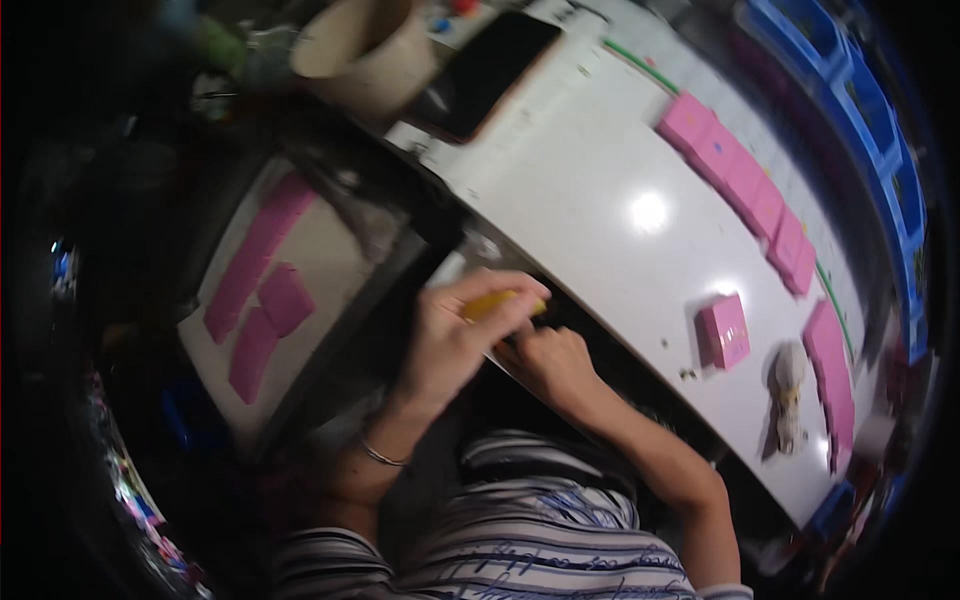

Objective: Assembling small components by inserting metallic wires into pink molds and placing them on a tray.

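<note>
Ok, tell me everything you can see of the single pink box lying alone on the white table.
The pink box is small and roughly square, with flat faces that look like smooth card or plastic and tiny pale marks too small to make out. It seems closed and lies flat on the white table, near the edge closest to the person. Nothing touches it: both hands are off to its left, and a pale crumpled thing lies apart to its right. More pink boxes run in a row beyond it.

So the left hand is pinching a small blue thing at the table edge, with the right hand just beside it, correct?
Not quite: in the head view the small thing pinched by the left hand is yellow, not blue. The right hand is just beside it at the edge of the white table.
</note>
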`<state>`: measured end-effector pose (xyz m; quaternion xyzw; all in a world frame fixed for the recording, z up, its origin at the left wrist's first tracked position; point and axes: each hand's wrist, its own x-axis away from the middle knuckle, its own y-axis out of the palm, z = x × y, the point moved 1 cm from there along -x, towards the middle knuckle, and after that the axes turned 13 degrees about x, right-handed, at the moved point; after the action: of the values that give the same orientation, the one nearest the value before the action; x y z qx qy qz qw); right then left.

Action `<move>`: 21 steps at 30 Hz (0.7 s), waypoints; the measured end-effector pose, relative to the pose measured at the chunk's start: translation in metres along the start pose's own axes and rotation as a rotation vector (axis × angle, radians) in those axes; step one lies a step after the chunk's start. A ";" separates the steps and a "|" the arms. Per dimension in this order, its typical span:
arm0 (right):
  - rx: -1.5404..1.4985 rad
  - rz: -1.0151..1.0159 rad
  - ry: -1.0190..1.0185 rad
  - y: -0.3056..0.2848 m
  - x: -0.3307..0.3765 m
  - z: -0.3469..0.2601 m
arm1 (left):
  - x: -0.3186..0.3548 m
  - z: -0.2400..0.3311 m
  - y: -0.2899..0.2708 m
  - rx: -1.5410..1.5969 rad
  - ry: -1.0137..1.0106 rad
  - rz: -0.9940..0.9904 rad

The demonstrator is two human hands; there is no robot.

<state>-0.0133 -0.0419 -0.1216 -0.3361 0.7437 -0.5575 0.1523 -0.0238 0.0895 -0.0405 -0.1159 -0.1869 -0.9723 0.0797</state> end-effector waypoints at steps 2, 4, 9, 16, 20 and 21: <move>0.029 -0.034 -0.025 -0.003 -0.001 -0.001 | 0.001 -0.001 -0.003 0.027 0.023 -0.025; 0.093 0.006 -0.067 -0.005 0.000 -0.002 | 0.002 -0.003 -0.004 -0.004 -0.007 -0.055; 0.179 -0.013 -0.075 0.002 0.001 -0.004 | -0.005 -0.009 -0.006 0.017 0.155 -0.170; 0.047 -0.090 -0.116 0.007 0.003 0.012 | 0.001 -0.013 -0.003 -0.025 0.059 -0.106; -0.248 0.220 -0.059 0.006 0.008 0.020 | 0.004 -0.011 0.004 -0.062 -0.051 -0.067; -0.292 0.257 -0.068 0.005 0.008 0.021 | 0.003 -0.010 0.004 -0.082 0.068 -0.076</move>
<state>-0.0080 -0.0620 -0.1318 -0.2755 0.8478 -0.4081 0.1969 -0.0276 0.0817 -0.0474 -0.0786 -0.1483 -0.9848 0.0444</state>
